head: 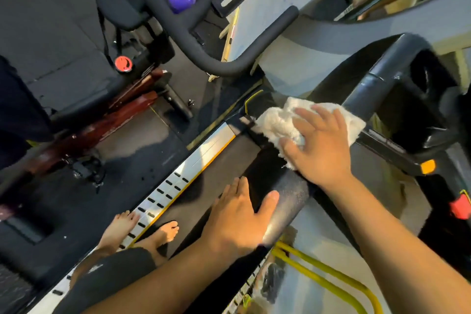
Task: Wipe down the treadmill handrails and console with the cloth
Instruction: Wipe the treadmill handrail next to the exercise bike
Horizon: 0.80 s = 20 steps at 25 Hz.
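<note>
Right hand (321, 145) presses a white cloth (275, 125) on the treadmill handrail (285, 201); left hand (237, 216) rests on it.

Right hand (321, 145): palm down, fingers straight and spread, pressing on cloth (275, 125). Right forearm (387, 237) bare, reaching in from lower right. Left hand (239, 216): flat, fingers together, thumb splayed, resting on handrail (290, 199). Left forearm (165, 275) bare.

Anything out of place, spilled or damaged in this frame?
One thing: the handrail between the left hand and the cloth under the right hand shows a greyish speckled film, probably dust not yet wiped. Nothing looks broken.
</note>
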Available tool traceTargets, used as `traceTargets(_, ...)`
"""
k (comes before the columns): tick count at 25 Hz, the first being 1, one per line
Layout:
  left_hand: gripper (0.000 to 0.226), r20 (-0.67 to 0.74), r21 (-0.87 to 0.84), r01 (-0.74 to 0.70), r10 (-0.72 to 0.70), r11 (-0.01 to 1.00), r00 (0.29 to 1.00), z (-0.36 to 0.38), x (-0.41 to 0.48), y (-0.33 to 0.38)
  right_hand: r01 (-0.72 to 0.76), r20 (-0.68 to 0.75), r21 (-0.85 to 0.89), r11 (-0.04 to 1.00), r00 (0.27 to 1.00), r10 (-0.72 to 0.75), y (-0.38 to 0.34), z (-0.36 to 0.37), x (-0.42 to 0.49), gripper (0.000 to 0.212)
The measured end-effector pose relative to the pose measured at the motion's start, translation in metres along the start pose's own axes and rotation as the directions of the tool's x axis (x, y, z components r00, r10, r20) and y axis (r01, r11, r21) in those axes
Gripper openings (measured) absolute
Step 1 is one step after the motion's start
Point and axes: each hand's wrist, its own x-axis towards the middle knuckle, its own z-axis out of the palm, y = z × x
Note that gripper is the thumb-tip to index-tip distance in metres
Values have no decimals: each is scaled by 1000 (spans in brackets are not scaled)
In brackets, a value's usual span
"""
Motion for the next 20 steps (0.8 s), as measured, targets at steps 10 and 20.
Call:
traceTargets(10,68,-292,500,-386,571,775,767,13,-5,-1,-247,-225,767,592,760,609,11,33,-40,58)
traceTargets(20,75,32,457,-651,720,607,693,22,52,114,-37,282,933,-358,693,663,-76,77,-101,49)
